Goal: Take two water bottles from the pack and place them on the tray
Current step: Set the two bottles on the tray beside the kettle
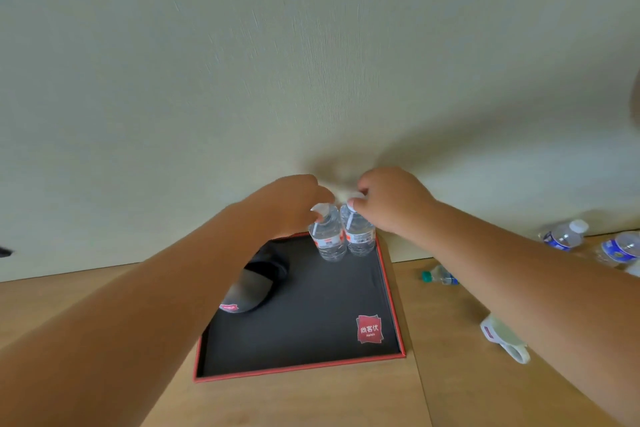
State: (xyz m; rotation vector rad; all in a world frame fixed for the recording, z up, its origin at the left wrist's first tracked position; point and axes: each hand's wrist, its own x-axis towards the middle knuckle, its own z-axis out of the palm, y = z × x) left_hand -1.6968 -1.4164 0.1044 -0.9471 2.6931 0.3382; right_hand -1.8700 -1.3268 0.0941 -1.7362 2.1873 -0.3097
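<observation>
Both bottle tops are gripped, one by each hand, at the tray's far right corner.

The left bottle (328, 236) is held at its cap by the curled fingers of the left hand (291, 201); the right bottle (360, 234) is pinched at its cap by the right hand (388, 198). Both bottles stand upright, touching side by side, on the black tray (311, 322) with its red rim, close to the wall. A red logo (369, 329) is seen at the tray's near right, and a dark slipper (254, 282) lies on its left part. Beside the tray, on the wooden table (450, 374), a small bottle (440, 276) lies on its side, a white mug (504, 338) is tipped over, and two blue-labelled bottles (564, 235) are seen at the right edge.
</observation>
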